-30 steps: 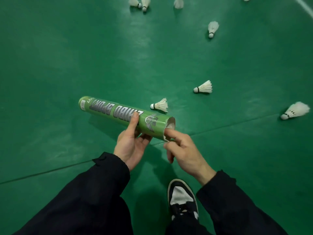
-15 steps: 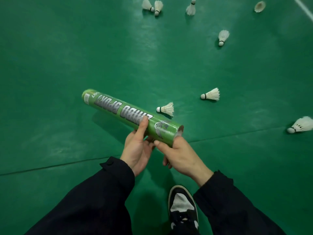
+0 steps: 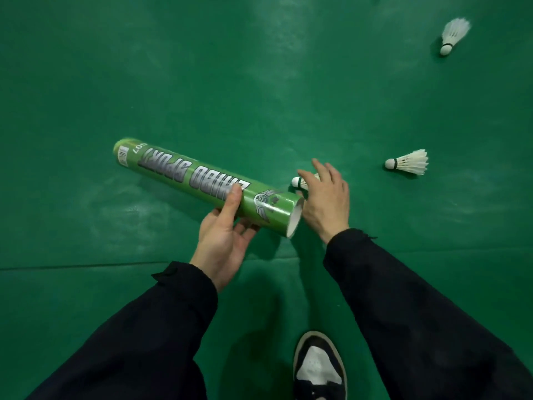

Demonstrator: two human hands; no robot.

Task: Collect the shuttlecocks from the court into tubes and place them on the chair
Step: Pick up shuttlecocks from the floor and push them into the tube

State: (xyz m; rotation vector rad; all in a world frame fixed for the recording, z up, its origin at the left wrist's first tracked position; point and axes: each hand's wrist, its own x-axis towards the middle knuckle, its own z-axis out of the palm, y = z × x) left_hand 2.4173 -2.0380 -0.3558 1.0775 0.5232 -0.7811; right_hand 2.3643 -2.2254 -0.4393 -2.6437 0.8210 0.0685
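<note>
Left hand (image 3: 223,241): grips the green shuttlecock tube (image 3: 202,184) from below, thumb laid over the top of it near the open end, fingers curled underneath.
Tube: held almost level above the floor, slanting from far left to near right; its capped end points far left, its open white-lined mouth points near right, just beside the right hand.
Right hand (image 3: 324,200): holds nothing, fingers spread and loosely bent, hovering over the nearest shuttlecock (image 3: 300,182); whether the fingertips touch it cannot be told.
Nearest shuttlecock: lying on its side on the floor, white cork pointing left, feathers mostly hidden under the hand.
Second shuttlecock (image 3: 408,162): on its side to the right, well apart from the hand.
Third shuttlecock (image 3: 452,34): far right, cork pointing towards the viewer.
Floor (image 3: 259,82): green court mat with a thin seam line crossing it.
Person: dark sleeves, and one black-and-white shoe (image 3: 318,368) at the near edge.
</note>
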